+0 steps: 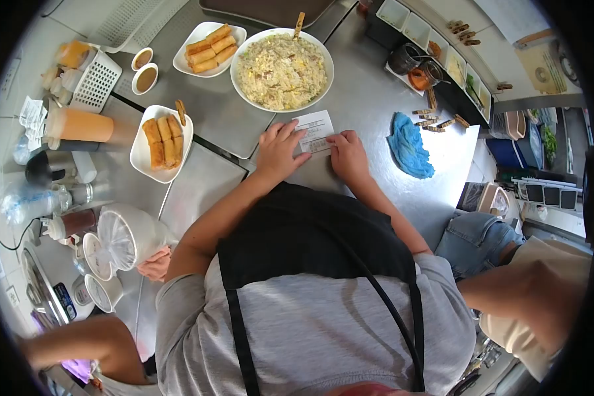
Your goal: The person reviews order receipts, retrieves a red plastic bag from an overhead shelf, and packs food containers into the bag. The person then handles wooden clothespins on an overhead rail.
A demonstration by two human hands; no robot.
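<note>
A printed paper slip [315,131] lies on the steel counter in front of me. My left hand [278,150] rests at the slip's left edge, fingers spread and the fingertips touching it. At its lower right edge my right hand [350,157] has its fingers curled in, with thumb and forefinger on the paper. Just beyond stands a big white bowl of fried rice [280,72], a wooden clothespin [299,24] on its rim. Fried rolls fill a white plate [179,65] left of the bowl and another white plate [137,156] nearer me, also with a clothespin.
Two sauce cups [144,79] sit at the back left. A blue cloth [410,146], several loose clothespins [429,123] and a black condiment rack [472,109] are on the right. Co-workers stand on both sides; one person's hand [156,264] holds a white tub [129,231].
</note>
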